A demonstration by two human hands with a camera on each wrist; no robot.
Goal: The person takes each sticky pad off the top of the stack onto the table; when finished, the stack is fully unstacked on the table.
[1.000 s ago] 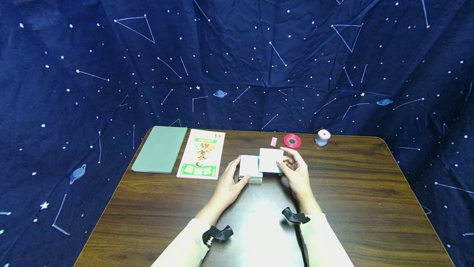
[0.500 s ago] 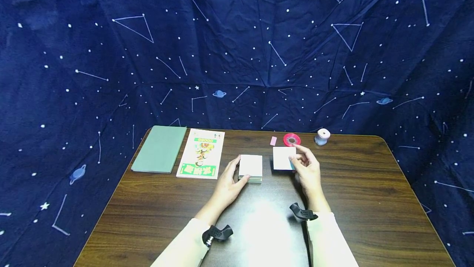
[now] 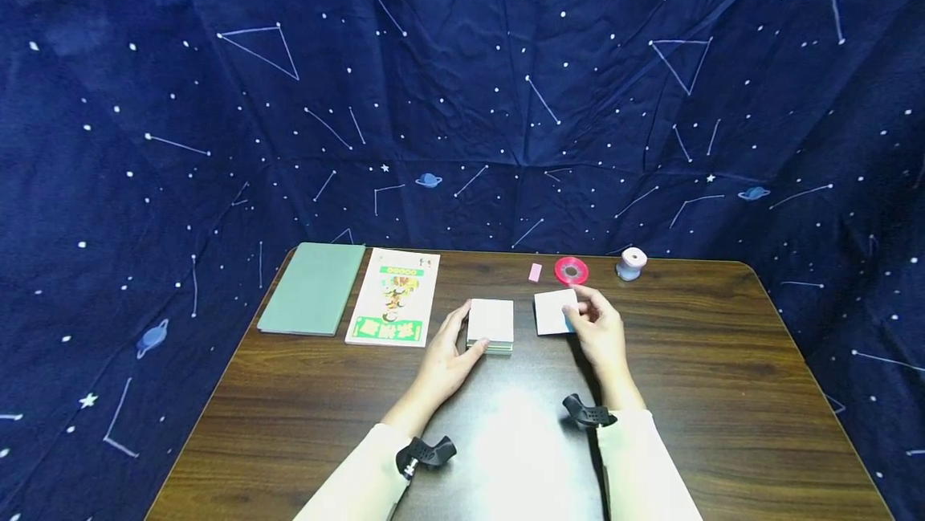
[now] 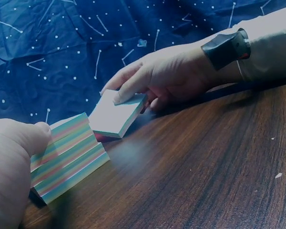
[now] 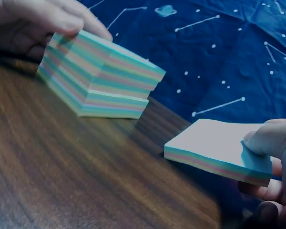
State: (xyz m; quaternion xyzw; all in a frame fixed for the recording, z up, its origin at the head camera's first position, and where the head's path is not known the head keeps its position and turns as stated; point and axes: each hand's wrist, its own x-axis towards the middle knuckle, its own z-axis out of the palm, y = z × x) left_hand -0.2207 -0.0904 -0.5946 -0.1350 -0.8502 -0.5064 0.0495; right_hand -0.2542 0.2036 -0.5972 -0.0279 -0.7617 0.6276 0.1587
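A stack of sticky note pads (image 3: 491, 320) with a white top and striped pastel edges stands on the table. My left hand (image 3: 446, 360) grips it from the left, thumb at the near edge and fingers along the far left side. To the right, my right hand (image 3: 598, 330) pinches a single sticky note pad (image 3: 552, 312) by its right side, thumb on top and fingers beneath. In the right wrist view this pad (image 5: 214, 143) is tilted and shows pastel layers along its edge. The left wrist view shows the stack's layers (image 4: 71, 157) slightly offset from one another.
Toward the back lie a pink slip (image 3: 535, 273), a red ring-shaped roll (image 3: 572, 270) and a small white spool-like object (image 3: 632, 263). On the left are a green notebook (image 3: 312, 288) and a white booklet (image 3: 393, 296) with green print. A starry blue cloth (image 3: 462, 103) hangs behind the table.
My right hand has carried the single pad rightward, away from above the stack, and the pad has since turned slightly. The left hand has stayed on the stack.
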